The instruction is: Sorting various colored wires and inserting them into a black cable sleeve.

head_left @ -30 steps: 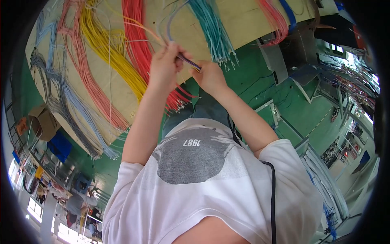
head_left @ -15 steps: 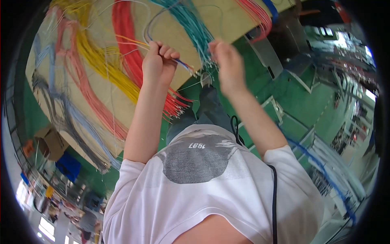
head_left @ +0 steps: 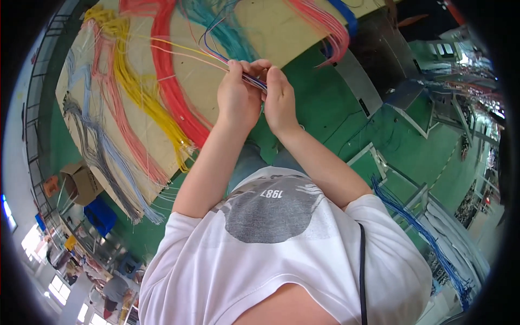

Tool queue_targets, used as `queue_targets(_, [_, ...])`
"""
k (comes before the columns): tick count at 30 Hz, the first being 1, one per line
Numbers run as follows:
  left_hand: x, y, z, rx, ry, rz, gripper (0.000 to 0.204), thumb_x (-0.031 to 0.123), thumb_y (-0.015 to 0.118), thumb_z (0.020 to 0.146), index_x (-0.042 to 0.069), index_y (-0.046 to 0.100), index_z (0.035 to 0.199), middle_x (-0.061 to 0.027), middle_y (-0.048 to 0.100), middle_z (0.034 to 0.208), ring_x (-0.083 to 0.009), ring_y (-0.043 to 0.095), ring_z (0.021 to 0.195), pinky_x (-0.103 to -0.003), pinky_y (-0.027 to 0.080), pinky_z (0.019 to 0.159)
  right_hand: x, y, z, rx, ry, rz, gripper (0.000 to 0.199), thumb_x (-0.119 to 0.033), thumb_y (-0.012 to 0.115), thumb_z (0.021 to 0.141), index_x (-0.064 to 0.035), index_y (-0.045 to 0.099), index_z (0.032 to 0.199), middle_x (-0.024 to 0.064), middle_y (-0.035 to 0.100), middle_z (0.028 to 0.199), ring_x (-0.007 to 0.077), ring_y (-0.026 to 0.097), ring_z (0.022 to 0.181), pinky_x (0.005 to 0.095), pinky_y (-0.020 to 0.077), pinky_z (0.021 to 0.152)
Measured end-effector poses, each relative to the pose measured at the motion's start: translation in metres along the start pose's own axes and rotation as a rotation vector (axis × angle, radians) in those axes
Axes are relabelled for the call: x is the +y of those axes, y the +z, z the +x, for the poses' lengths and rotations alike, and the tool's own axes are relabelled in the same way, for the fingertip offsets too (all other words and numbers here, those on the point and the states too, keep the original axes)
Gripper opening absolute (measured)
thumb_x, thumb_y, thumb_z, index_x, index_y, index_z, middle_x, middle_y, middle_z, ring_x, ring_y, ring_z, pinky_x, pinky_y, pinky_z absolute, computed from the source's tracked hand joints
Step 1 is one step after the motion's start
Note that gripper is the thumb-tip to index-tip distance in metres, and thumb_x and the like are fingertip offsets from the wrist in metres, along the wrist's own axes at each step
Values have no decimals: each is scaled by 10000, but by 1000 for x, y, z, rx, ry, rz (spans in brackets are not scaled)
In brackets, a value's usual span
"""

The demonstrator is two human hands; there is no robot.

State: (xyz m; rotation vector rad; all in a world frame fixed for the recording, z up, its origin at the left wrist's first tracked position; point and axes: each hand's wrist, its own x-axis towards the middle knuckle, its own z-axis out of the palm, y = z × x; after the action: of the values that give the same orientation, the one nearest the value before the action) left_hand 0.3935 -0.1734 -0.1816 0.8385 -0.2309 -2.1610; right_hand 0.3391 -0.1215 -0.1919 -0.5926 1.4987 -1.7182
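Over the near edge of the desk (head_left: 276, 38), left hand (head_left: 238, 103) and right hand (head_left: 281, 105) grip a wire bundle (head_left: 253, 80), likely light, flexible, best pinched near its ends.

Held wires (head_left: 254, 81) part-hidden by R hand (head_left: 281, 104)

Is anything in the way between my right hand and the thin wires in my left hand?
Nothing visible is: the wires run from the left hand directly to the right hand, with no other object between. Whether the right hand grips them is unclear.
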Motion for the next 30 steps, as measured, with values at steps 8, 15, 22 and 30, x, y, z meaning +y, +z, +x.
queue_targets(8, [-136,102,-18,-424,11,272,296,264,268,912,54,436,789,-233,540,995,-298,387,1095,-401,241,963,-73,-177,-9,136,-211,-564,268,-248,404,861,-12,528,837,160,575,686,324,566,626,370,425,547])
queue_targets(15, [-160,125,-9,-434,-240,253,351,307,234,912,57,472,847,-189,496,1085,-231,467,964,-385,345,873,-99,-225,4,-138,-95,-499,249,-230,450,870,0,540,906,-11,524,679,59,471,621,196,365,530])
queue_targets(22, [-154,119,-6,-415,-356,434,338,322,257,908,62,470,941,-137,440,1174,-238,423,1061,-381,331,882,-78,-222,17,-296,127,-57,234,-195,431,875,-6,508,988,-8,522,778,43,476,669,186,380,548])
queue_targets(30, [-129,103,15,-290,-387,306,277,296,284,906,79,415,794,-113,502,973,-219,508,806,-351,439,622,-81,-216,37,-440,411,-200,223,-198,444,851,-6,525,930,24,503,626,85,481,500,195,411,483])
